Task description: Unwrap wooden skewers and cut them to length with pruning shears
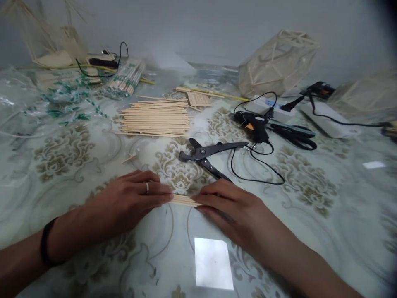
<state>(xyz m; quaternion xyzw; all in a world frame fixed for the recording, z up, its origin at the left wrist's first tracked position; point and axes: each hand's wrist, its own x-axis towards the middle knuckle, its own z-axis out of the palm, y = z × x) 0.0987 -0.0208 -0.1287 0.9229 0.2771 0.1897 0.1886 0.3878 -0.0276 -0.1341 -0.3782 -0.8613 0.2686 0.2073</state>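
Several thin wooden sticks (pixel 185 200) lie side by side in a small flat bundle, with an end in each hand. My left hand (pixel 136 192), with a ring on one finger, closes over the left end. The right end sits between the fingers and thumb of my right hand (pixel 228 205). Just beyond my right hand is a pair of dark cutters (pixel 203 153), jaws spread and one handle partly behind that hand. Farther back rests a large pile of wooden sticks (pixel 155 118).
A black glue gun (pixel 256 124) and its looping cord lie at the right, near a white power strip (pixel 269 105). Behind stands a stick-framed polyhedron (pixel 277 62). Plastic wrappers (pixel 65 97) and a packet of sticks (pixel 125 78) occupy the back left of the patterned table (pixel 173 265).
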